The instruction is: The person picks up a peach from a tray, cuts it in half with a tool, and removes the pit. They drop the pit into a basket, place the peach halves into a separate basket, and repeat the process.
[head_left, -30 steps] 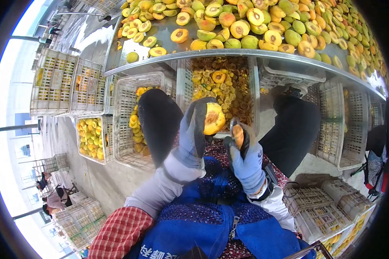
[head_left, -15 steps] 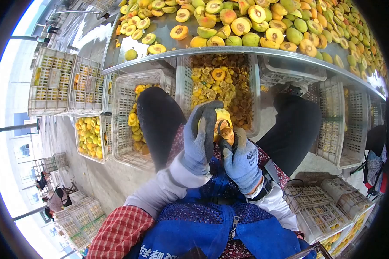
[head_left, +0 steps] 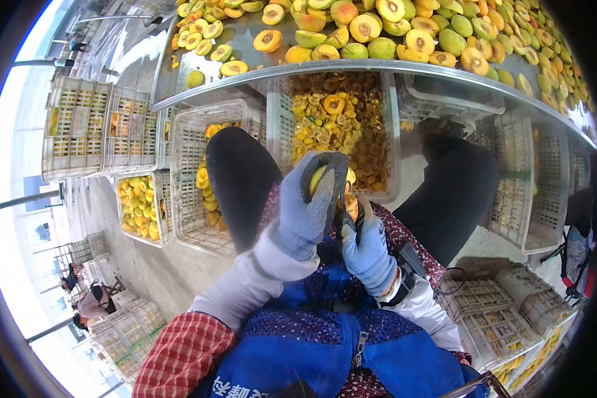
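My left hand [head_left: 302, 209], in a blue glove with dark fingertips, is closed around a yellow-green peach half [head_left: 317, 179] above my lap. Close against it, my right hand [head_left: 369, 252], gloved alike, is closed on a small pitting knife whose curved blade is mostly hidden by the fingers. An orange piece of peach [head_left: 351, 207] shows at the right thumb and fingers. Beneath the hands, between my knees, stands a crate [head_left: 393, 156] holding pits and peach scraps [head_left: 325, 132].
A metal table [head_left: 245, 79] carries many halved peaches [head_left: 365, 28]. By my left knee is a crate [head_left: 189, 152] with peach pieces; another full crate [head_left: 139, 209] sits further left. Stacked crates [head_left: 79, 126] stand beyond, with more crates [head_left: 497, 331] at my right. People are in the left background.
My left hand has turned over the peach half, so its cut face and the looped blade, visible before, are now mostly hidden. The view has shifted slightly.
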Tool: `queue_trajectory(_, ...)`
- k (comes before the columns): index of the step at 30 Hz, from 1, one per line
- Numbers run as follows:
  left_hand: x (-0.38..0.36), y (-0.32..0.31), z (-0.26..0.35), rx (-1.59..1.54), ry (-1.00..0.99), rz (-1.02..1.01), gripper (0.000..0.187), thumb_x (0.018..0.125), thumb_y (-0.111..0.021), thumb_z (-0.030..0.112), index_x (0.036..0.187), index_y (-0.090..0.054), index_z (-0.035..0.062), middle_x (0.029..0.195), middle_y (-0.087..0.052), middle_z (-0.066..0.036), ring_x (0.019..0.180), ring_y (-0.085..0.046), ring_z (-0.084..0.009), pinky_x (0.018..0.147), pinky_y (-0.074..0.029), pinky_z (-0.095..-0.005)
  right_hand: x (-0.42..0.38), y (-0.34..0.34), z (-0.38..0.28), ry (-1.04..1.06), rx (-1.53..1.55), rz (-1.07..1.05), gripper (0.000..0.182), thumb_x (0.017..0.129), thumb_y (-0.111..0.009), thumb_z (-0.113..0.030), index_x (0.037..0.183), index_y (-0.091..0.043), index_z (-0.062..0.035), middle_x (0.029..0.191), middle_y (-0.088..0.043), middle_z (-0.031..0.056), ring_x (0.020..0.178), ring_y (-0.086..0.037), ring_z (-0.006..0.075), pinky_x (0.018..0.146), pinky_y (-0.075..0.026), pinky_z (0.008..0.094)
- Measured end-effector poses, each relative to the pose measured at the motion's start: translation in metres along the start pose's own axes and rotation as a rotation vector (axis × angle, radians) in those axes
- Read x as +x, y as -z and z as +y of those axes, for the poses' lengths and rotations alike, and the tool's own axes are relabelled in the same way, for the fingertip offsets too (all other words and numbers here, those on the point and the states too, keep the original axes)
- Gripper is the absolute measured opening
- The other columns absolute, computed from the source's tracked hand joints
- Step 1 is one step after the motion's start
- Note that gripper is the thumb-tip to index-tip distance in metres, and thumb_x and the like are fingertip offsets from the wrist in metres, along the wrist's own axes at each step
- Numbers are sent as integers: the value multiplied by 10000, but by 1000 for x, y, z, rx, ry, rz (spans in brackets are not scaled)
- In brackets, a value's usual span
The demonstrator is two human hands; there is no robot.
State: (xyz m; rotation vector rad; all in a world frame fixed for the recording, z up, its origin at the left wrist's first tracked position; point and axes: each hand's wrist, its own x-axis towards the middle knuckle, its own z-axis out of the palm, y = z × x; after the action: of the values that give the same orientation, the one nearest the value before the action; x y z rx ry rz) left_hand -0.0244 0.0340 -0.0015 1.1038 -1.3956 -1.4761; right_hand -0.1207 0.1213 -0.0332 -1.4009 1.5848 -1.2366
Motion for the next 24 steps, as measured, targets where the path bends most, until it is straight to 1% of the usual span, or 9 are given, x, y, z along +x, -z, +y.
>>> queue_trajectory(3,-3,-11,-2,-10,-81,47,271,858,-500,122,1052,-524,-64,899,-594,-101,817,-559,-140,743,-443,-241,0,-2,2,51,5,79,500,747,-565,-131,1169,-402,84,771,-564,262,698,-581,420,610,-469,428)
queue_trajectory(5,-5,-20,-1,-92,-165,153,298,863,-490,139,1084,-504,-60,916,-593,-109,822,-567,-154,753,-443,-247,3,-1,0,47,13,131,475,752,-548,-135,1155,-415,79,768,-558,266,692,-577,422,607,-462,433)
queue_trajectory(9,-6,-16,-2,-15,-170,132,296,856,-487,113,1096,-493,-62,936,-590,-121,832,-569,-164,765,-443,-255,7,4,-4,27,30,120,455,754,-539,-136,1140,-426,76,765,-554,268,697,-578,423,604,-459,433)
queue_trajectory(11,-4,-13,5,109,-176,59,290,835,-503,75,1090,-498,-63,932,-589,-128,833,-571,-172,767,-445,-259,9,7,-4,32,55,46,448,755,-539,-142,1131,-429,75,745,-553,261,696,-578,423,598,-457,433)
queue_trajectory(15,0,-11,2,124,-186,55,260,819,-517,43,1058,-522,-59,919,-593,-122,833,-571,-167,759,-449,-261,7,6,-3,12,72,19,444,767,-534,-153,1133,-429,76,723,-555,251,697,-584,419,587,-456,430)
queue_trajectory(17,4,-10,2,189,-169,39,213,813,-536,48,1008,-558,-35,877,-607,-111,811,-582,-155,737,-457,-257,4,0,3,67,78,113,441,783,-532,-148,1147,-429,80,702,-556,237,676,-587,398,576,-452,417)
queue_trajectory(18,7,-9,3,190,-167,38,213,813,-536,48,1008,-558,-35,877,-607,-111,811,-582,-155,737,-457,-257,2,-1,6,65,79,113,441,783,-532,-148,1147,-429,80,702,-556,237,676,-587,398,576,-452,417)
queue_trajectory(20,13,-6,4,252,-84,-48,175,816,-555,65,970,-579,-13,845,-622,-106,788,-599,-151,717,-467,-261,-1,0,11,16,77,59,436,811,-530,-145,1165,-424,85,726,-567,227,649,-589,348,580,-453,398)
queue_trajectory(24,15,-7,0,297,-45,-61,163,813,-571,73,960,-586,2,833,-635,-105,769,-617,-162,697,-476,-273,1,1,12,-100,209,-12,423,840,-518,-148,1176,-421,90,718,-572,199,617,-573,301,570,-446,382)
